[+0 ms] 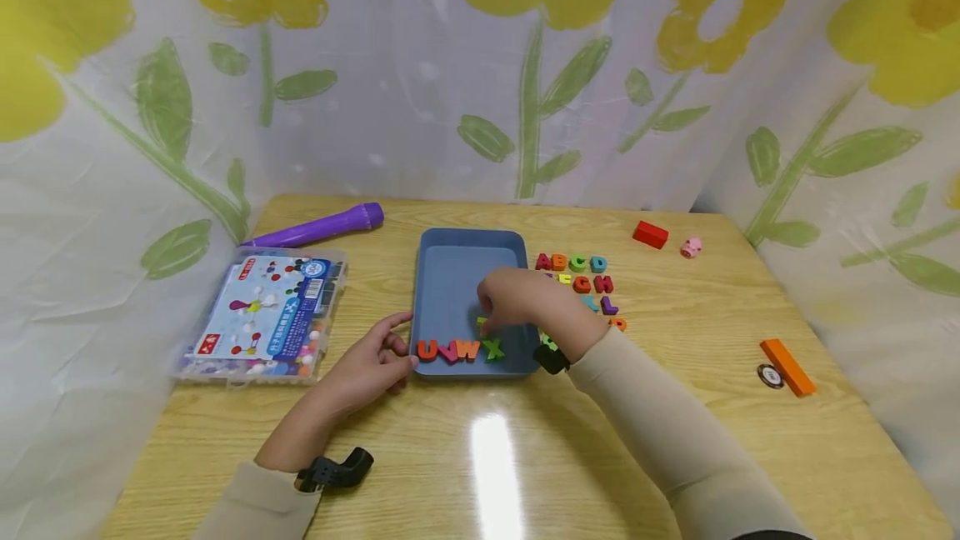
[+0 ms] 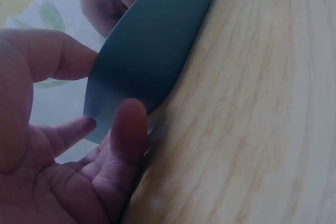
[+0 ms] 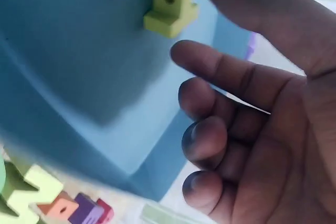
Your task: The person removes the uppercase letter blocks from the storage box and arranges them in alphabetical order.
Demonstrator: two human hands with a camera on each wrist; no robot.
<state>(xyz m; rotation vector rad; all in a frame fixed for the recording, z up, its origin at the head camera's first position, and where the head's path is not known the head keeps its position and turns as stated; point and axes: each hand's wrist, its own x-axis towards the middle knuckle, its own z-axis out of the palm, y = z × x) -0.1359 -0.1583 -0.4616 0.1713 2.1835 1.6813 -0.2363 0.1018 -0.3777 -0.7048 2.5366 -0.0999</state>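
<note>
The right hand (image 1: 517, 298) hovers loosely curled, holding nothing, just over the yellow-green letter (image 3: 170, 11) in the blue tray (image 1: 450, 273), while the left hand (image 1: 371, 365) rests relaxed against the tray's corner; a careless sweep could scatter the nearby letter row (image 1: 459, 350).

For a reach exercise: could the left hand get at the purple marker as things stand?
Probably yes: the left hand only rests at the tray corner, and bare table lies between it and the marker.
</note>
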